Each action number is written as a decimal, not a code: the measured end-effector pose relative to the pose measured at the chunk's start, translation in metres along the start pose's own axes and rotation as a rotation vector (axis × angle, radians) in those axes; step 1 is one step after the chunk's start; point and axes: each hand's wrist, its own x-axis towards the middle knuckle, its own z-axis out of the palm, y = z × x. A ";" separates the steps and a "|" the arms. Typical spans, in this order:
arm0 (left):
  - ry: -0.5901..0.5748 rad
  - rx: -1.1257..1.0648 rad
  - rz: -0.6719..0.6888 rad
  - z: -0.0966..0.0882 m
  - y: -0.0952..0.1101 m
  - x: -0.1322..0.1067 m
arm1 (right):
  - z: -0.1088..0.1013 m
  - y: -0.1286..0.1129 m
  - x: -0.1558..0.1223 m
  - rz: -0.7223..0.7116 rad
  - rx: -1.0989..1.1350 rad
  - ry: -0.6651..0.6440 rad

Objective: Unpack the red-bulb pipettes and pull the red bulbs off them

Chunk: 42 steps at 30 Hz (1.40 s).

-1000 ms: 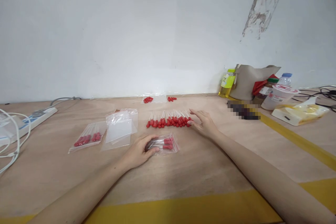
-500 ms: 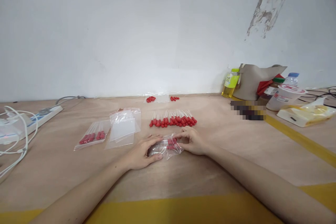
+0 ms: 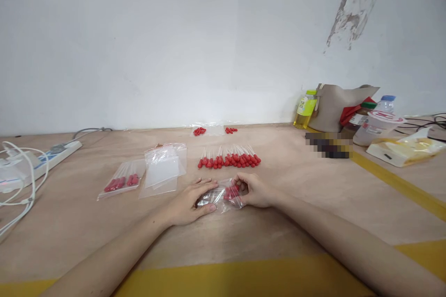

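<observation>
A clear plastic bag [image 3: 220, 193] lies flat in front of me with several red-bulbed droppers [image 3: 230, 192] inside, bulbs toward the right. My left hand [image 3: 191, 202] holds the bag's left end, thumb along the near side and fingers across the far side. At the right end, my right hand [image 3: 253, 189] pinches the bag by the bulbs with curled fingers; its fingertips are partly hidden. Just beyond both hands, a row of loose droppers [image 3: 240, 159] lies with red bulbs toward me.
Left of the row are flat clear bags [image 3: 162, 171] and a filled bag of droppers [image 3: 121, 180]. More red bulbs [image 3: 200, 132] lie by the wall. A power strip [image 3: 57, 160] with cables sits far left; a yellow-green bottle [image 3: 305, 109], grey bag [image 3: 336, 109] and cup [image 3: 378, 129] stand right.
My right hand has curled its fingers in closer at the bag's right end, and the red bulbs inside have shifted slightly. My left hand has stayed nearly in place.
</observation>
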 end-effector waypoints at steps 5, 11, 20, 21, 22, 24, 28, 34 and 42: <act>-0.018 0.003 -0.004 0.000 -0.001 -0.002 | -0.005 0.008 0.003 0.113 0.298 -0.028; 0.012 -0.001 0.029 0.000 0.000 -0.001 | -0.014 0.009 0.002 0.117 0.493 0.000; -0.007 -0.002 0.045 -0.001 -0.002 0.000 | -0.047 0.014 -0.001 0.174 0.595 0.105; -0.010 0.001 0.043 -0.001 -0.002 0.000 | -0.050 0.015 -0.002 0.199 0.599 0.099; -0.011 0.002 0.042 -0.001 -0.002 0.000 | -0.053 0.017 -0.002 0.222 0.608 0.095; -0.014 -0.002 0.043 -0.002 -0.002 0.000 | -0.058 0.018 -0.002 0.249 0.615 0.101; -0.029 -0.025 0.032 -0.005 0.000 0.000 | -0.076 0.012 -0.003 0.217 0.522 0.209; -0.017 -0.030 0.026 -0.005 0.003 0.000 | -0.099 -0.013 0.012 0.027 0.536 0.463; 0.455 -0.075 -0.108 0.006 -0.009 0.009 | -0.034 -0.014 0.084 -0.308 -0.347 0.530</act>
